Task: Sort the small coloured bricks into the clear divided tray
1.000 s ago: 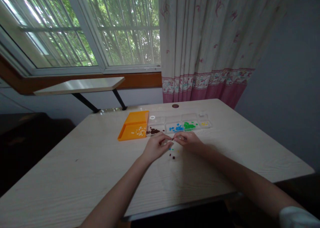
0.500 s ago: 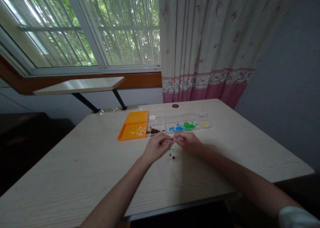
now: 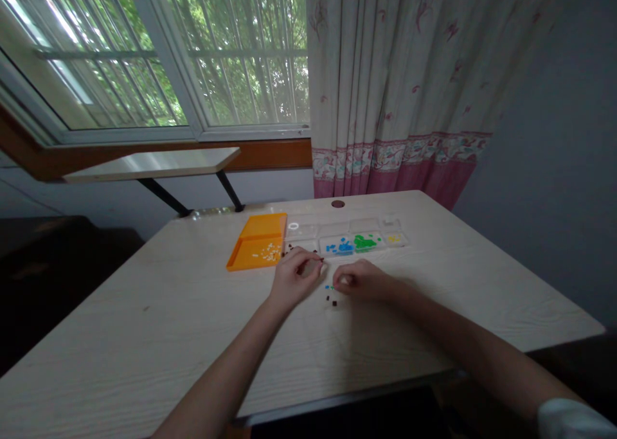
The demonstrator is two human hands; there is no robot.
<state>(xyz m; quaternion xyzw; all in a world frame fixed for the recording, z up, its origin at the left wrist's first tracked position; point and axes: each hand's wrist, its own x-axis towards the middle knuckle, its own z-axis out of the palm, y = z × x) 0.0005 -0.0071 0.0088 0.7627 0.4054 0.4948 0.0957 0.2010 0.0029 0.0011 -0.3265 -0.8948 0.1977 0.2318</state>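
Small brown piece in the grip of the left hand, right hand nearby, grip narrow, contents unclear

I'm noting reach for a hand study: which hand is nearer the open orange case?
Left. The left hand is just off the near right corner of the orange case; the right hand is farther right, past the left.

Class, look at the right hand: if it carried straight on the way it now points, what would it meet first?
Probably the left hand, which lies across a small gap from the right hand. Depth is unclear from this single view, so it might just slip past instead.
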